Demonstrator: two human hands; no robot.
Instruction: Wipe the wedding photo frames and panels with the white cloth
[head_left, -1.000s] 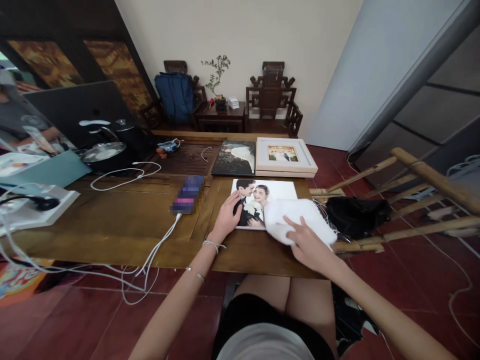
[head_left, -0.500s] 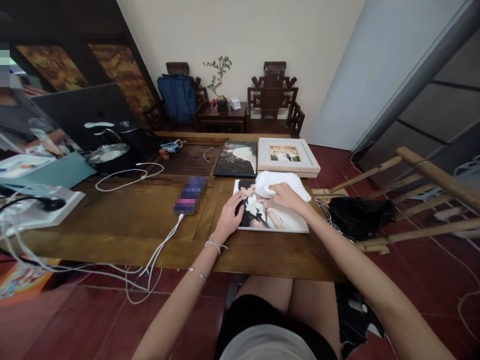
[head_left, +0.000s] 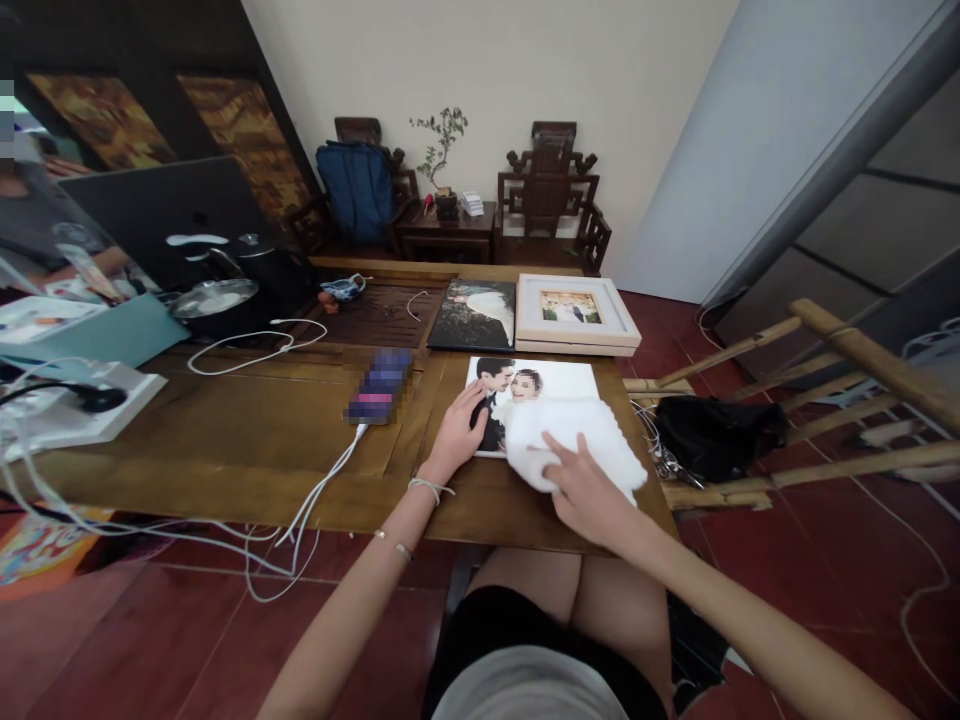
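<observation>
A white-edged photo panel [head_left: 574, 378] with a picture of a couple lies flat near the table's front edge. My left hand [head_left: 459, 425] rests on its left edge, fingers stretched out and holding nothing. My right hand [head_left: 589, 490] has hold of a fluffy white cloth [head_left: 581, 430], pressing it over the panel's lower right part. Some of the fingers are spread on the cloth, which hangs past the panel's near edge and hides that corner. Just behind lie a dark photo panel [head_left: 472, 315] and a light wooden picture frame [head_left: 577, 312].
On the wooden table [head_left: 247, 430], a phone [head_left: 381, 385] with a white cable lies to my left. Farther left are a power strip [head_left: 112, 410], a teal box [head_left: 97, 335], a pot [head_left: 216, 300] and a laptop [head_left: 172, 210]. A bamboo rack [head_left: 862, 350] stands at the right.
My right hand has drawn the white cloth from the panel's upper right toward me, down over its lower edge. The couple's heads now show. My left hand has stayed in place.
</observation>
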